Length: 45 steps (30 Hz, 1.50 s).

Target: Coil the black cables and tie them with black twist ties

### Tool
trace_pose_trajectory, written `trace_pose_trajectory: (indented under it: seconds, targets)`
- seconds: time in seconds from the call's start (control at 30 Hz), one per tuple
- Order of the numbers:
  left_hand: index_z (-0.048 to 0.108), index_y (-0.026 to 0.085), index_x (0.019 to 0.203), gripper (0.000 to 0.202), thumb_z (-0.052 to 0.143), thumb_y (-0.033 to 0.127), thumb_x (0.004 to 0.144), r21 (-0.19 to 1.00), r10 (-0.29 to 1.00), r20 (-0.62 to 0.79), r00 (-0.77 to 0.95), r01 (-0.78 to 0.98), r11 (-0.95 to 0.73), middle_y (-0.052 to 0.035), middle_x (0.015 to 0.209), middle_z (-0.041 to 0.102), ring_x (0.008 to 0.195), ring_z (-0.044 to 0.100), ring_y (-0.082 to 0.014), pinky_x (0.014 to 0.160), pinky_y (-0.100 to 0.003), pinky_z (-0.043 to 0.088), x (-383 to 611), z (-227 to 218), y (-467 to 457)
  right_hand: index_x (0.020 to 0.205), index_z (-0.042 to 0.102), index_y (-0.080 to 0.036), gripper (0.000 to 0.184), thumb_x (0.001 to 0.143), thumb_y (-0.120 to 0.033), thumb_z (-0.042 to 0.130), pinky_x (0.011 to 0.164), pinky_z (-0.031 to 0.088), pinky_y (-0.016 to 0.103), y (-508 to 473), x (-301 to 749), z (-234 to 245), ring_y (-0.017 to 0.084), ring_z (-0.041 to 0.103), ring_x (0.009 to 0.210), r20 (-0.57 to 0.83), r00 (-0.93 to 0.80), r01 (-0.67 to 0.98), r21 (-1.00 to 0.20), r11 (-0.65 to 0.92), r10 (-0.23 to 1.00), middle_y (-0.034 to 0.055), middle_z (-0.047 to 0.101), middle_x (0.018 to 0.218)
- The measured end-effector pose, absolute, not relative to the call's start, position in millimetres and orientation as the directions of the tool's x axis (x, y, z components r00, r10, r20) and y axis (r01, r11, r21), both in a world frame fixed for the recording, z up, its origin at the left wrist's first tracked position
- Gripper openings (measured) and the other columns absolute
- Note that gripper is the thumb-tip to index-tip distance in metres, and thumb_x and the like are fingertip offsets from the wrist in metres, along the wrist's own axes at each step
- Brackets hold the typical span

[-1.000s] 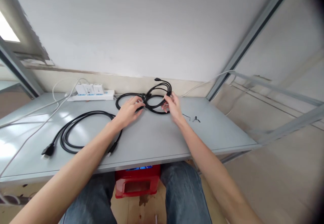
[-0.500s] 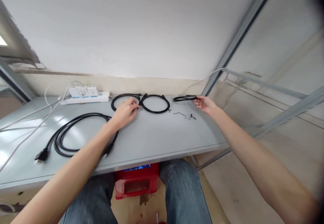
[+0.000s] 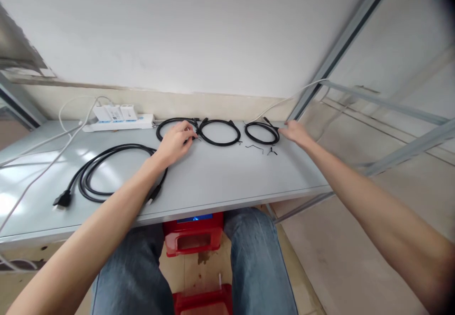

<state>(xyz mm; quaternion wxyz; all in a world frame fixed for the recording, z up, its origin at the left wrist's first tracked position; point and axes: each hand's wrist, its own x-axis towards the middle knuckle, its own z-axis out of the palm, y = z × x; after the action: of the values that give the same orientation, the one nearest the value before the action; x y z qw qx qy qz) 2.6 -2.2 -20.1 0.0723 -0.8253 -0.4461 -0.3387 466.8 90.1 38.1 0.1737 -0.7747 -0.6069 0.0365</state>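
Three small black cable coils lie in a row at the back of the grey table [image 3: 220, 182]. My left hand [image 3: 175, 140] rests on the left coil [image 3: 164, 127], fingers curled over its right side. The middle coil [image 3: 219, 132] lies free. My right hand [image 3: 296, 132] lies flat with its fingertips touching the right edge of the right coil [image 3: 261, 133], which lies flat on the table. A larger black cable [image 3: 106, 172] with plugs on both ends lies coiled at the left front, under my left forearm.
A white power strip [image 3: 119, 121] with plugged-in adapters and white cords sits at the back left. Two small black twist ties [image 3: 263, 149] lie in front of the right coil. Metal frame bars [image 3: 373, 101] run to the right. A red crate [image 3: 194, 239] stands under the table.
My right hand carried one small coil away from the others to the right and laid it flat on the table. My left hand stayed on the left coil.
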Motion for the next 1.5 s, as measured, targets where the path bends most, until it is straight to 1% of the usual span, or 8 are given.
trace_pose_trajectory:
  seconds: [0.07, 0.2, 0.5, 0.7, 0.87, 1.0, 1.23, 1.5]
  targets:
    - [0.084, 0.021, 0.104, 0.035, 0.05, 0.016, 0.099, 0.18, 0.657, 0.67, 0.345, 0.784, -0.595, -0.0129, 0.116, 0.073, 0.109, 0.067, -0.0291, 0.1, -0.046, 0.055, 5, -16, -4, 0.149, 0.069, -0.009, 0.049, 0.102, -0.02, 0.067, 0.099, 0.056, 0.045, 75, 451, 30, 0.039, 0.072, 0.125, 0.252, 0.17, 0.957, -0.274, -0.098, 0.953, 0.0263, 0.078, 0.131]
    - [0.083, 0.021, 0.099, 0.034, 0.049, 0.013, 0.097, 0.224, 0.614, 0.75, 0.248, 0.778, -0.587, -0.0116, 0.107, 0.072, 0.106, 0.068, -0.028, 0.101, -0.044, 0.054, 13, -6, -10, 0.158, 0.061, -0.014, 0.054, 0.105, -0.022, 0.05, 0.099, 0.056, 0.051, 27, 415, -2, 0.039, 0.074, 0.111, 0.464, 0.026, 0.958, -0.265, 0.11, 0.885, 0.022, 0.079, 0.122]
    - [0.084, 0.021, 0.102, 0.039, 0.045, 0.019, 0.097, 0.365, 0.775, 0.612, 0.159, 0.813, -0.455, -0.0098, 0.103, 0.076, 0.088, 0.069, -0.0241, 0.091, -0.039, 0.056, 1, 7, -16, 0.132, 0.074, -0.019, 0.036, 0.11, -0.037, 0.051, 0.098, 0.058, 0.051, -5, 399, -45, 0.037, 0.068, 0.109, 0.573, -0.293, 0.837, -0.233, 0.495, 0.765, 0.0182, 0.072, 0.116]
    - [0.075, 0.023, 0.124, 0.041, 0.041, 0.033, 0.105, 0.168, 0.903, 0.328, 0.277, 0.924, -0.345, -0.0127, 0.127, 0.077, 0.095, 0.076, -0.0282, 0.074, -0.036, 0.049, -21, 1, -50, 0.128, 0.081, -0.016, 0.037, 0.111, -0.042, 0.061, 0.102, 0.055, 0.054, 12, 407, -53, 0.039, 0.066, 0.112, 0.521, -0.364, 0.843, -0.169, 0.511, 0.772, 0.0182, 0.071, 0.114]
    - [0.063, 0.022, 0.126, 0.049, 0.033, 0.058, 0.112, 0.081, 0.982, 0.178, 0.069, 0.993, -0.085, -0.0113, 0.094, 0.08, 0.088, 0.078, -0.0345, 0.073, -0.037, 0.048, -48, 0, -92, 0.109, 0.085, -0.018, 0.031, 0.112, -0.036, 0.06, 0.103, 0.052, 0.053, 18, 407, -57, 0.038, 0.066, 0.112, 0.472, -0.388, 0.836, -0.181, 0.518, 0.791, 0.0165, 0.076, 0.112]
    - [0.061, 0.022, 0.125, 0.059, 0.035, 0.073, 0.109, 0.055, 0.993, 0.114, 0.031, 0.998, -0.037, -0.0151, 0.098, 0.082, 0.093, 0.08, -0.0394, 0.073, -0.039, 0.048, -54, -2, -107, 0.105, 0.084, -0.021, 0.027, 0.11, -0.031, 0.06, 0.101, 0.052, 0.052, 20, 407, -60, 0.037, 0.067, 0.111, 0.488, -0.378, 0.828, -0.201, 0.523, 0.787, 0.0158, 0.077, 0.11]
    - [0.051, 0.022, 0.149, 0.054, 0.052, 0.04, 0.098, 0.003, 0.997, 0.044, 0.068, 0.998, -0.068, -0.0198, 0.133, 0.08, 0.108, 0.08, -0.0422, 0.081, -0.045, 0.053, -39, -3, -108, 0.108, 0.083, -0.022, 0.025, 0.108, -0.025, 0.059, 0.103, 0.052, 0.052, 20, 408, -59, 0.037, 0.066, 0.113, 0.489, -0.388, 0.819, -0.206, 0.536, 0.781, 0.0159, 0.076, 0.112]
    - [0.045, 0.017, 0.161, 0.069, 0.05, 0.033, 0.094, 0.008, 0.994, 0.096, 0.049, 0.999, -0.05, -0.0244, 0.144, 0.073, 0.102, 0.08, -0.0407, 0.082, -0.047, 0.057, -39, -2, -126, 0.098, 0.076, -0.021, 0.019, 0.106, -0.021, 0.057, 0.1, 0.052, 0.052, 21, 405, -57, 0.037, 0.063, 0.11, 0.495, -0.403, 0.801, -0.217, 0.558, 0.77, 0.0159, 0.074, 0.109]
